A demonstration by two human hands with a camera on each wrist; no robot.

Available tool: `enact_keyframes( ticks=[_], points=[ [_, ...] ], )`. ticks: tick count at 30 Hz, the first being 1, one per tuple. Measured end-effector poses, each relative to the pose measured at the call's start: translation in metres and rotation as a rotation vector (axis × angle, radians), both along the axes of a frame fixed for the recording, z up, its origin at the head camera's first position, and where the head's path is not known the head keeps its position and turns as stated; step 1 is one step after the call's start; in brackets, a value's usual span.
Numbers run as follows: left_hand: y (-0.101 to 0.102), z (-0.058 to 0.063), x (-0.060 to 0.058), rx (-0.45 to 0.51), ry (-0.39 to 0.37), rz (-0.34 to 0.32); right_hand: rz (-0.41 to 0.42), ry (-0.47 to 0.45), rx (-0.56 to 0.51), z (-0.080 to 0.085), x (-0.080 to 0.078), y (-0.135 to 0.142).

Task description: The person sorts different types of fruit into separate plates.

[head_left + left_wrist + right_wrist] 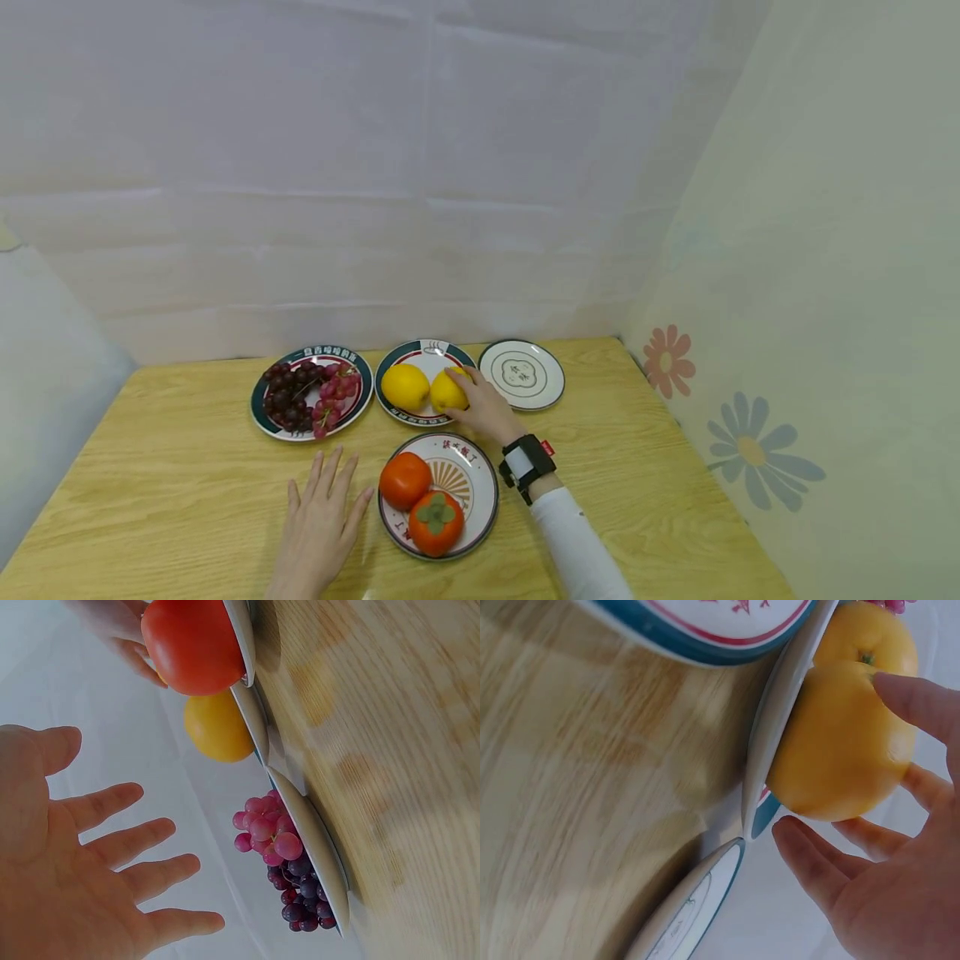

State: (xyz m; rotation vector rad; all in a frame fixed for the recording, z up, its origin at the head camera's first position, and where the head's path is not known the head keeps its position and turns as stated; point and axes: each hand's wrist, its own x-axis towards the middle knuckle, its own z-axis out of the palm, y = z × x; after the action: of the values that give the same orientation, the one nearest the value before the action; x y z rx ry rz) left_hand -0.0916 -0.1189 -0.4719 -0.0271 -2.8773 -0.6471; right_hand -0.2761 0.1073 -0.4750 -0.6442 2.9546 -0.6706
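My right hand [491, 415] reaches over the middle back plate [389, 411], its thumb and fingers round the right one of two round yellow fruits [447, 390]. In the right wrist view the thumb touches this yellow fruit [847, 742] near its stem dimple, and the fingers curve behind it; it sits at the plate's rim. The other yellow fruit [406, 387] lies beside it on the left. My left hand [318, 525] is spread with straight fingers, palm down at the table, left of two orange-red persimmons [436, 523]. No object lies in the left hand [90, 862].
The persimmons share a front plate [480, 500] close to the right forearm. Dark and pink grapes [288, 396] fill a green-rimmed plate [365, 385] at back left. A small white plate [551, 379] stands at back right, near the white cloth behind the wooden table [165, 467].
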Motion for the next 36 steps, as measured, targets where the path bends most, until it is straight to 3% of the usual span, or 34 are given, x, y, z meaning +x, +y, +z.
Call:
enact_keyframes(
  ticks=[6, 14, 19, 23, 29, 36],
  points=[
    [0.001, 0.000, 0.000, -0.008, 0.032, -0.009, -0.001, 0.030, 0.016, 0.013, 0.019, 0.005],
    [0.001, 0.001, 0.000, -0.016, 0.000, -0.008, 0.127, 0.032, 0.063, 0.040, 0.078, 0.007],
    [0.001, 0.000, -0.001, -0.013, -0.007, -0.009, 0.211, -0.035, 0.109, 0.034, 0.115, 0.006],
    [0.001, -0.001, -0.001, 0.002, -0.005, -0.010, 0.261, -0.076, 0.123, 0.020, 0.135, 0.003],
    [0.001, -0.001, 0.000, -0.004, -0.008, -0.009, 0.277, -0.078, 0.148, 0.001, 0.150, -0.001],
    [0.001, -0.002, -0.001, -0.013, -0.012, -0.010, 0.295, -0.041, 0.107, -0.003, 0.147, -0.002]
  ],
)
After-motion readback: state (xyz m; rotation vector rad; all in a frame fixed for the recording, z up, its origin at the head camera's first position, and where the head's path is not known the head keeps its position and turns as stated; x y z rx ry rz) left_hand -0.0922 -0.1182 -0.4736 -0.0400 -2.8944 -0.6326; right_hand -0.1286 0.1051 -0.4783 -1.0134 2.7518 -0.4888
